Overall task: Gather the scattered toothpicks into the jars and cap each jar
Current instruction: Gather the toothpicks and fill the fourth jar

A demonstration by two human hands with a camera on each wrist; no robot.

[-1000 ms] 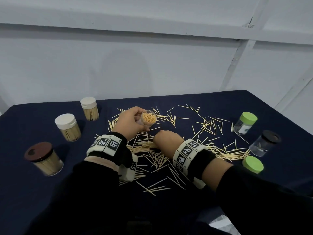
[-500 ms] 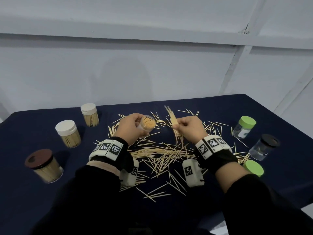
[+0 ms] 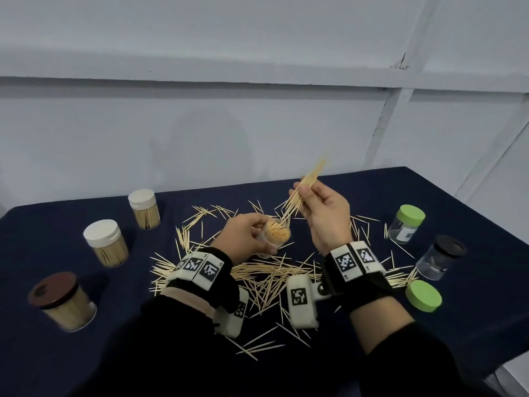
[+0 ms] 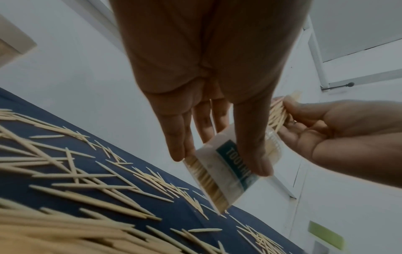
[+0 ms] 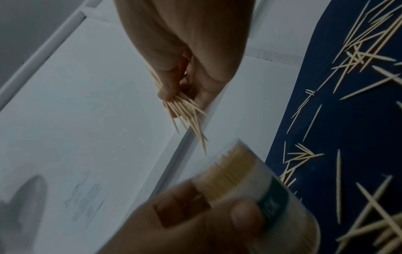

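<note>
My left hand (image 3: 248, 236) grips an uncapped clear jar (image 3: 274, 237) (image 4: 226, 173) (image 5: 243, 173), nearly full of toothpicks and tilted with its mouth toward the right hand. My right hand (image 3: 320, 207) pinches a bundle of toothpicks (image 3: 303, 193) (image 5: 185, 111) between thumb and fingers, raised above the table, its lower tips just over the jar mouth. Many loose toothpicks (image 3: 266, 276) lie scattered on the dark blue tablecloth (image 3: 372, 193) under and around both hands.
At the left stand three capped full jars: brown lid (image 3: 61, 300), white lid (image 3: 106, 243), white lid (image 3: 144, 209). At the right are a green-capped jar (image 3: 406, 227), a black-capped jar (image 3: 439, 257) and a loose green lid (image 3: 423, 296). A wall rises behind the table.
My right hand picked up a bundle of toothpicks from the pile and lifted it up and right, to above the jar mouth. The left hand kept holding the jar.
</note>
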